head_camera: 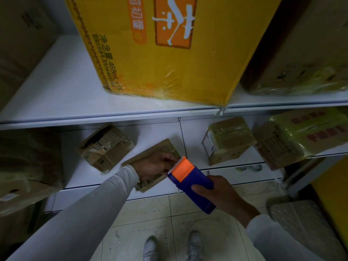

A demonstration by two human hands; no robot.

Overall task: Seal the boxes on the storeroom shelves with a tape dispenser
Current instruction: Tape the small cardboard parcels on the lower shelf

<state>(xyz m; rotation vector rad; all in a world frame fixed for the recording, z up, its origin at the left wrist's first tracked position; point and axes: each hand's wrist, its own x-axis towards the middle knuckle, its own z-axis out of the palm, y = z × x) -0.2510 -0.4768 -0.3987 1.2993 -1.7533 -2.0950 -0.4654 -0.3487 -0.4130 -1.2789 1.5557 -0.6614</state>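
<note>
Big yellow box (169,53) up on the top shelf (56,87), and I can see clear film wrinkled across its near lower corner, so I'd call that one taped already. To its right, a brown box (301,59) with glossy tape along its bottom edge, also done by the look of it. On the lower shelf (160,134), the far-right box with red print (305,136) is wrapped in shiny yellowish tape, and the small box beside it (228,141) is wrapped the same way. The left small box (106,147) has film on it too, though its flap looks ragged; I can't say whether it is properly closed.

That leaves the flat brown box (152,153) in the middle, lying under my left hand (152,166). I reckon this is the one in work, and the seal isn't laid yet.

Now the tape dispenser (192,187): it's in front of the lower shelf, over the floor tiles (150,213). My right hand (220,193) is wrapped round its blue body. Its long axis runs from lower right up to upper left, with the orange head and serrated cutter aimed at the flat box. My left hand's fingertips are pinched right at that cutter edge, apparently on the tape end, though the tape itself is too faint to make out.
</note>
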